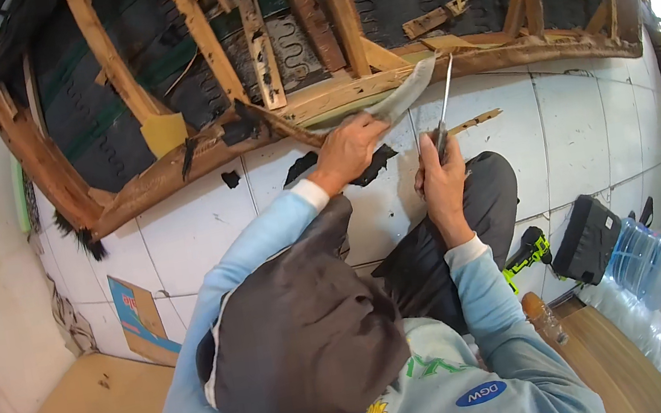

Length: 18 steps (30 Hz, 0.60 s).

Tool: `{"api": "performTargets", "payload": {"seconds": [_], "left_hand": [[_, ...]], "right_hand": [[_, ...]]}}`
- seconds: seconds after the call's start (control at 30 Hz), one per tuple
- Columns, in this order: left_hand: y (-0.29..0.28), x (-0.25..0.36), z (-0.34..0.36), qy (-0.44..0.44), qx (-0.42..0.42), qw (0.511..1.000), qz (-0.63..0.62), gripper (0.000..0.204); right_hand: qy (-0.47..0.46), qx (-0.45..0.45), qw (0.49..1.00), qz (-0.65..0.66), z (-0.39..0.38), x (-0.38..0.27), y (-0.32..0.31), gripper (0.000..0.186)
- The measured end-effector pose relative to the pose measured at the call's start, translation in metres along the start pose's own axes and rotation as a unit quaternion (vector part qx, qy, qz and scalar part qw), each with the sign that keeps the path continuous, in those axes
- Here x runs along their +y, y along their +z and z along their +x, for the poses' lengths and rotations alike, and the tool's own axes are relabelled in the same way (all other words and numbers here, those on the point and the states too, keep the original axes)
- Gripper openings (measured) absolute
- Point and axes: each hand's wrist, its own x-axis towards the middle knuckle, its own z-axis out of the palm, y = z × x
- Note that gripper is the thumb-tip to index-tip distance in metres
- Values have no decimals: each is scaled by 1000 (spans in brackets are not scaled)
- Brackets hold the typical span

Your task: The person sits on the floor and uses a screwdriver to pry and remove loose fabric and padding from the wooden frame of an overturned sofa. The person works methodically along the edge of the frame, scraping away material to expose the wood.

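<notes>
My left hand (pixel 350 153) is closed on a pale strip of fabric or padding (pixel 415 86), which curves up and right from my fingers along the front rail of an upturned sofa frame (pixel 322 101). To the right, my right hand (pixel 443 187) wraps round the dark handle of a tool with a long thin metal shaft (pixel 446 93), most likely a screwdriver. Its tip points up at the wooden rail, close to the strip's free end; whether it touches the wood I cannot tell. A brown edge of covering (pixel 283 126) hangs from the rail left of my left hand.
Wooden slats (pixel 204 40) and wavy springs cross the frame's dark underside. Black scraps (pixel 231 179) and a wood splinter (pixel 479 120) lie on white floor tiles. At right are a green-and-black power tool (pixel 527 255), a black case (pixel 585 240) and a blue water jug (pixel 643 261). Cardboard (pixel 144 321) lies left.
</notes>
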Motion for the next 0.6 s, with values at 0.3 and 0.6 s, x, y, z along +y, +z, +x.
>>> {"api": "performTargets", "payload": {"seconds": [0.3,0.6], "left_hand": [[-56,24,-24,139,110,978,112,32],[-98,-1,-12,-84,133,955,251,48]], "right_hand": [[-20,-14,992,-122,-11,-11,-5,31],[-137,-96,949,-266,-14,28,-4,37]]}}
